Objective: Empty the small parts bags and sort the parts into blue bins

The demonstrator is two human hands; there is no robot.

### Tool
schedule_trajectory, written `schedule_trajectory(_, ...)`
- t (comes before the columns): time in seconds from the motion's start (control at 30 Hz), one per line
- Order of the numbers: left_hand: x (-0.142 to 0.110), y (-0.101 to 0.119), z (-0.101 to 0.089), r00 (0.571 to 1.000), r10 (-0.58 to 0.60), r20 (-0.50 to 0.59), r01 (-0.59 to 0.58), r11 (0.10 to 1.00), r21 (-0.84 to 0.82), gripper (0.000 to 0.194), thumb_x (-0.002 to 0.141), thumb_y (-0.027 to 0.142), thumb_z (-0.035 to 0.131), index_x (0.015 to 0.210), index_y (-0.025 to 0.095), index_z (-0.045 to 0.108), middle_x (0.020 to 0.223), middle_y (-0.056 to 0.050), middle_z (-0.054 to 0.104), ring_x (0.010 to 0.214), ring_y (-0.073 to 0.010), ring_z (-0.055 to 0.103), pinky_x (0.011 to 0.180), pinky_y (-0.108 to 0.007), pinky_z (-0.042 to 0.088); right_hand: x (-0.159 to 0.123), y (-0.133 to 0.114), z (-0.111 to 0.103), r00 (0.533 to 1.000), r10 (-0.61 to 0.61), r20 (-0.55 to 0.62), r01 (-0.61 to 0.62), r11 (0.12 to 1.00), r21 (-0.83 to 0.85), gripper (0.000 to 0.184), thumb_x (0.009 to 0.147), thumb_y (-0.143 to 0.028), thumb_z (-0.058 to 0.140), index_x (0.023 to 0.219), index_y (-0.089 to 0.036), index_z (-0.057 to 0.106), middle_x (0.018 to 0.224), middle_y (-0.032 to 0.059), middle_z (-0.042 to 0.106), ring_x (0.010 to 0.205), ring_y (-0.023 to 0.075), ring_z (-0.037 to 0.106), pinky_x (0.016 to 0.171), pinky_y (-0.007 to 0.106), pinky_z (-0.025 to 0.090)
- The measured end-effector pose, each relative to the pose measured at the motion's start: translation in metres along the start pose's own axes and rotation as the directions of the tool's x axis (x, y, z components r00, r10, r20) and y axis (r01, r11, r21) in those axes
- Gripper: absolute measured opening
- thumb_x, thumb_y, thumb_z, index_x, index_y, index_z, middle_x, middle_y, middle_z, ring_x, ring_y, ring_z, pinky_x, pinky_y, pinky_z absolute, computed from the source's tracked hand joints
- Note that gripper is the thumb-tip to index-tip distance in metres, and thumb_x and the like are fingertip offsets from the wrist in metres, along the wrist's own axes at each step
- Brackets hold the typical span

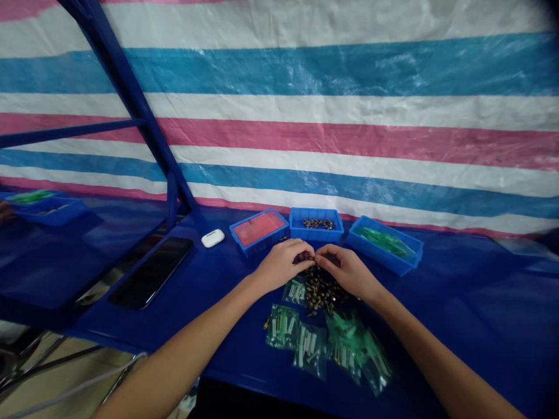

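Observation:
My left hand (286, 262) and my right hand (343, 266) meet fingertip to fingertip above a pile of small brass-coloured screw-like pieces (322, 294). Both hands are closed in a pinch; whatever is between the fingertips is too small to make out. Just below the hands lie clear bags with white plugs, among them a small bag (296, 292), another bag (282, 327) and a third bag (311, 349). Green-tinted bags (349, 337) overlap beside my right forearm.
Behind my hands stand a blue bin with a red lid or sheet (258, 228), a bin of brass pieces (317, 234) and a bin of green bags (386, 244). Leftward lie a white case (212, 238) and a phone (152, 272). A blue frame post (131, 99) rises there.

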State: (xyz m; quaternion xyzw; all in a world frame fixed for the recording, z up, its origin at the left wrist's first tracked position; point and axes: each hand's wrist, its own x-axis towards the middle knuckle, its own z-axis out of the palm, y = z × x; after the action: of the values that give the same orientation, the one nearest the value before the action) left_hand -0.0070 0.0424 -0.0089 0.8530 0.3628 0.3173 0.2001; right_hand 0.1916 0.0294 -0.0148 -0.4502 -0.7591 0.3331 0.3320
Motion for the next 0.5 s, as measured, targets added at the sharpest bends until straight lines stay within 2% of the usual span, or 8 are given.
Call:
schedule_trajectory(0.13,0.000,0.002,-0.002,0.999,0.003,0.053,-0.006,0.999,0.052,0.012,0.089,0.030,0.060,0.095,0.019,0.061,0.091,-0.001,0.062,0.088,-0.0146,0.059,0.079,-0.024,0.046,-0.001,-0.005,-0.003,0.999,-0.017,0.041,0.019,0.999,-0.050,0.026,0.092,-0.035,0.047,0.089,-0.018,0.066,0.086,0.0033,0.070,0.076,0.0175,0.060,0.069,0.028,0.044)
schedule_trajectory(0.23,0.000,0.003,-0.004,0.994,0.049,0.103,-0.059,0.993,0.099,0.013,0.089,0.030,0.061,0.095,0.019,0.060,0.094,-0.002,0.063,0.092,-0.0155,0.059,0.084,-0.025,0.044,-0.001,-0.007,-0.007,0.996,-0.024,0.085,0.028,0.999,-0.046,0.024,0.090,-0.033,0.048,0.086,-0.018,0.066,0.081,0.0021,0.068,0.072,0.0161,0.057,0.066,0.027,0.043)
schedule_trajectory(0.33,0.000,0.004,-0.007,0.980,0.089,0.177,-0.112,0.986,0.127,0.013,0.090,0.032,0.060,0.096,0.021,0.062,0.097,-0.001,0.064,0.096,-0.0154,0.060,0.087,-0.025,0.043,-0.003,-0.006,-0.014,0.984,-0.017,0.175,0.020,1.000,-0.018,0.023,0.088,-0.032,0.049,0.080,-0.018,0.065,0.072,-0.0004,0.062,0.066,0.0135,0.051,0.060,0.024,0.039)
schedule_trajectory(0.4,-0.001,0.006,-0.008,0.976,0.071,0.204,-0.105,0.981,0.162,0.020,0.088,0.039,0.061,0.100,0.023,0.062,0.098,0.000,0.065,0.094,-0.0160,0.062,0.083,-0.024,0.044,-0.004,-0.006,-0.020,0.964,0.003,0.268,-0.009,1.000,0.023,0.023,0.086,-0.032,0.050,0.075,-0.017,0.065,0.068,-0.0008,0.060,0.063,0.0126,0.050,0.058,0.023,0.039)
schedule_trajectory(0.47,-0.001,0.007,-0.010,0.986,0.009,0.167,-0.047,0.974,0.222,0.031,0.088,0.048,0.059,0.106,0.024,0.061,0.096,-0.001,0.067,0.088,-0.0168,0.064,0.077,-0.024,0.045,-0.004,-0.008,-0.024,0.930,0.032,0.366,-0.065,0.995,0.078,0.025,0.085,-0.034,0.052,0.072,-0.017,0.064,0.067,-0.0001,0.060,0.061,0.0126,0.050,0.057,0.023,0.040)
schedule_trajectory(0.5,-0.001,0.006,-0.011,0.992,-0.035,0.119,0.003,0.966,0.259,0.033,0.090,0.050,0.054,0.108,0.023,0.060,0.094,-0.001,0.068,0.085,-0.0170,0.065,0.074,-0.025,0.046,-0.003,-0.008,-0.025,0.928,0.045,0.371,-0.095,0.988,0.119,0.027,0.086,-0.036,0.052,0.072,-0.017,0.064,0.067,0.0006,0.060,0.061,0.0126,0.051,0.057,0.024,0.041)
